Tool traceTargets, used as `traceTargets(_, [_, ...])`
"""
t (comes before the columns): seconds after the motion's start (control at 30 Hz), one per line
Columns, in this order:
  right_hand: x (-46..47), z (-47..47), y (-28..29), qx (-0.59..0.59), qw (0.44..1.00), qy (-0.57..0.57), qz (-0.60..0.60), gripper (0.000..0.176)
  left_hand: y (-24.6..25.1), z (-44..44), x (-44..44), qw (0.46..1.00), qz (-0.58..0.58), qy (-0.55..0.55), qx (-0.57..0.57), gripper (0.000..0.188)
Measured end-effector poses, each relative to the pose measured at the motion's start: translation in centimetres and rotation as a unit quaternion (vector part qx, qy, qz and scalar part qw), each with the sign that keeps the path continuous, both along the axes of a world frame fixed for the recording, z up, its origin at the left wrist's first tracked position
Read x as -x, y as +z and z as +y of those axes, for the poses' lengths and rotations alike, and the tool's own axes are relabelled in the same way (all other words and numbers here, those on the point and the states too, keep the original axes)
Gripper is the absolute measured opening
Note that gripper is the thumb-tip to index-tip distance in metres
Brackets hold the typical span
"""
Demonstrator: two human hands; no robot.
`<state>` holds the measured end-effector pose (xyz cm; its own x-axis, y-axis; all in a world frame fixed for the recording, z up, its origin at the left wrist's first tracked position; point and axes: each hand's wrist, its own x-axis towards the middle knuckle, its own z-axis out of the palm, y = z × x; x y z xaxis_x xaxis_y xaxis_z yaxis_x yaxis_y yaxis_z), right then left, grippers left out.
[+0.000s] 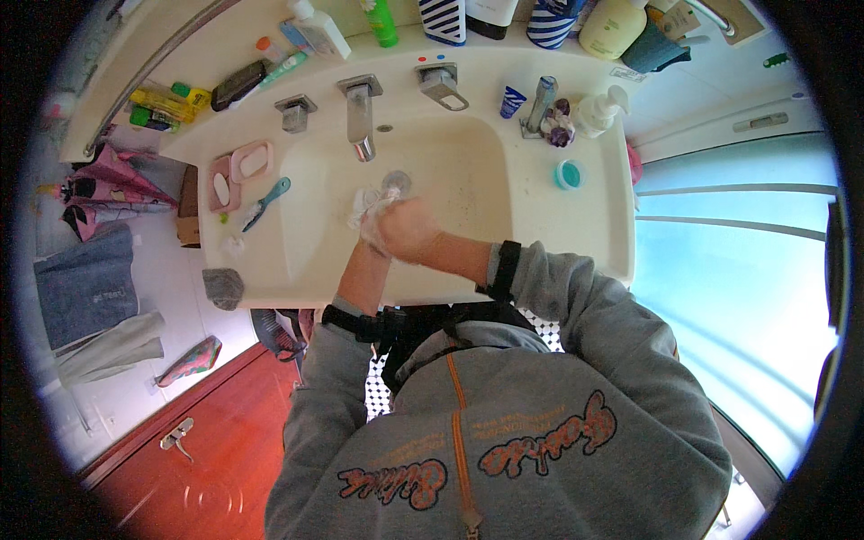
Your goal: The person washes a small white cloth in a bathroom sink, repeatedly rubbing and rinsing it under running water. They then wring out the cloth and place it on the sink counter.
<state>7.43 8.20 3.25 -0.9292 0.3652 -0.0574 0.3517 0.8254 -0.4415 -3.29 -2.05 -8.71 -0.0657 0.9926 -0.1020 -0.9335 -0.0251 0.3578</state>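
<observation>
Over the cream washbasin [459, 165], both of my hands are together just below the metal faucet [360, 121]. A wet, whitish cloth [366, 204], sudsy or translucent, is bunched at my left hand [375, 233], which is largely covered by the other hand. My right hand [408, 226] is blurred and pressed over the cloth and the left hand; its fingers are curled. How firmly each hand grips the cloth cannot be made out. The round drain [396, 181] shows just beyond the hands.
On the left rim lie a pink soap dish [233, 169] and a blue-handled brush [266, 204]; a grey cloth [223, 288] hangs at the corner. On the right are a small teal tub [569, 175] and a white pump bottle [599, 113]. Bottles line the back ledge.
</observation>
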Motion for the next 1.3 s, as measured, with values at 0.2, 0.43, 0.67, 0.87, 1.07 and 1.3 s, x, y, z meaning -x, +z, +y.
traceTargets(0.2, [0.1,2.0,-5.3,0.236,0.932,-0.26,0.089,0.033,7.7,2.2,-2.1,0.94,0.182,0.077,0.279,0.037])
traceTargets(0.43, [-0.6,2.1,-9.3,0.575,0.747,-0.157,0.295,0.025,13.0,1.9,-2.3,0.916,0.321,0.082,0.228,0.034])
traceTargets(0.67, [-0.5,-0.5,-1.4,0.005,0.98,0.067,0.188,0.019,11.2,2.1,-2.9,0.973,0.115,0.144,0.143,0.028])
traceTargets(0.87, [0.1,0.1,3.3,0.0,0.994,-0.105,-0.015,0.028,6.2,1.5,-3.2,0.975,0.123,0.117,0.141,0.027])
traceTargets(1.07, [-0.5,0.4,3.1,-0.035,0.996,-0.078,0.015,0.033,8.2,1.5,-3.5,0.943,0.285,0.118,0.128,0.032])
traceTargets(1.3, [0.1,4.1,0.3,0.16,0.95,-0.258,0.067,0.049,14.9,2.5,-3.8,0.964,0.139,0.054,0.22,0.055])
